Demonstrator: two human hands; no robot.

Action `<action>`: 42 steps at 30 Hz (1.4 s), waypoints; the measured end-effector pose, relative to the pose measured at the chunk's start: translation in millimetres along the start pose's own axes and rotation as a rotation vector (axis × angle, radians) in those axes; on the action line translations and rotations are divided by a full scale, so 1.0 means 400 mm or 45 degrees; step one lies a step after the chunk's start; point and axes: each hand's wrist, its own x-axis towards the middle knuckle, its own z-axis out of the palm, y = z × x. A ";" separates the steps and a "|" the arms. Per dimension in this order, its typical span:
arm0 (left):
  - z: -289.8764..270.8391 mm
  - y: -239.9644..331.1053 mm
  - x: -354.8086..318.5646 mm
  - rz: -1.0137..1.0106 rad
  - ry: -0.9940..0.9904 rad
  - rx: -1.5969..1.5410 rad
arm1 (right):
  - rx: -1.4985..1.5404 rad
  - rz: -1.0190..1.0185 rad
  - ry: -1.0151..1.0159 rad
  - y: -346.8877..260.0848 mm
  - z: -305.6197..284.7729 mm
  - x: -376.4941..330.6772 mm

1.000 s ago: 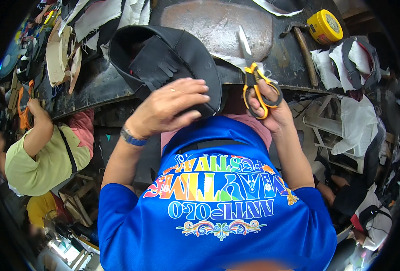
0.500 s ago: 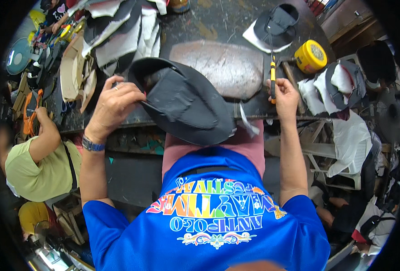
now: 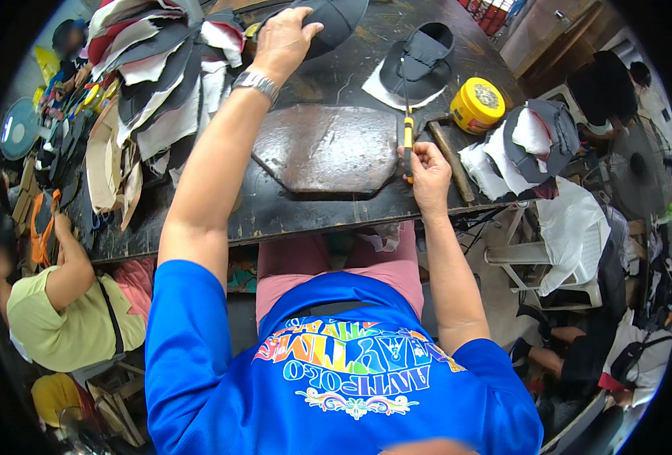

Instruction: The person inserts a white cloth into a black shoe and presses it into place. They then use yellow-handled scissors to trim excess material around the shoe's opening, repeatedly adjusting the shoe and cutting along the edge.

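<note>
At the far side of the table, my left hand [image 3: 284,39] is on the left edge of a black shoe upper [image 3: 339,23], its fingers bent against it. The top of that upper runs out of view. Lower right, my right hand [image 3: 430,173] is closed around the yellow-and-black handle of a hand tool [image 3: 408,140] with a long, thin shaft pointing away from me. Just beyond the shaft's tip stands a second black shoe upper [image 3: 419,64] with a white lining spread under it. Between my arms lies a flat, worn dark slab [image 3: 328,148].
A yellow tub [image 3: 478,106] stands on the right, near a hammer-like wooden handle [image 3: 451,159]. Black-and-white shoe pieces are heaped right [image 3: 529,144] and left [image 3: 154,76]. Cardboard pieces [image 3: 104,163] lie at left. A person in a yellow-green shirt [image 3: 70,311] sits to my left.
My left hand has carried the black shoe upper from above my lap to the table's far side. My right hand still holds the tool, and the view has shifted.
</note>
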 end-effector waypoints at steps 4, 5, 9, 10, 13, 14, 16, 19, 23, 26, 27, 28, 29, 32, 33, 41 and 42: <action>0.137 0.072 0.000 0.086 -0.271 0.275 | 0.118 0.050 0.052 -0.009 0.001 0.001; 0.167 0.109 -0.002 0.124 -0.280 0.102 | 0.155 0.042 0.066 -0.012 -0.003 0.001; 0.266 0.267 -0.040 0.086 -0.577 -0.137 | 0.210 0.097 0.091 -0.017 -0.008 0.001; 0.286 0.293 -0.052 0.135 -0.607 -0.073 | 0.200 0.089 0.072 -0.017 -0.008 0.001; 0.335 0.321 -0.087 0.230 -0.553 0.099 | 0.208 0.072 0.045 -0.013 -0.006 0.000; 0.348 0.321 -0.091 0.194 -0.594 0.108 | 0.196 0.065 0.039 -0.011 -0.005 0.000; 0.365 0.311 -0.099 0.179 -0.531 0.025 | 0.170 0.055 0.033 -0.006 -0.007 0.001; 0.356 0.289 -0.094 0.224 -0.526 -0.059 | 0.169 0.057 0.022 0.001 -0.011 0.003; 0.275 0.276 -0.064 0.350 -0.391 0.024 | 0.205 0.022 0.039 -0.001 -0.010 0.004; 0.159 0.285 -0.042 0.409 -0.282 0.016 | 0.320 0.040 0.076 -0.008 -0.011 0.003; 0.107 0.287 -0.042 0.429 -0.188 -0.012 | 0.297 0.060 0.099 -0.010 -0.013 0.003; 0.047 0.288 -0.046 0.420 -0.164 -0.012 | 0.276 0.080 0.106 -0.011 -0.017 0.003; -0.018 0.288 -0.055 0.467 -0.051 -0.023 | 0.322 0.062 0.106 -0.012 -0.019 0.003; -0.210 0.294 -0.126 0.485 0.062 -0.029 | 0.289 0.077 0.099 -0.009 -0.024 0.000; -0.265 0.298 -0.168 0.432 -0.055 0.035 | 0.285 0.046 0.084 -0.006 -0.022 0.000; -0.236 0.388 -0.473 0.308 -0.789 -0.324 | -0.503 -0.094 0.043 -0.035 0.021 0.018; -0.227 0.375 -0.482 0.299 -0.918 -0.392 | -0.734 -0.192 0.009 -0.046 0.019 0.024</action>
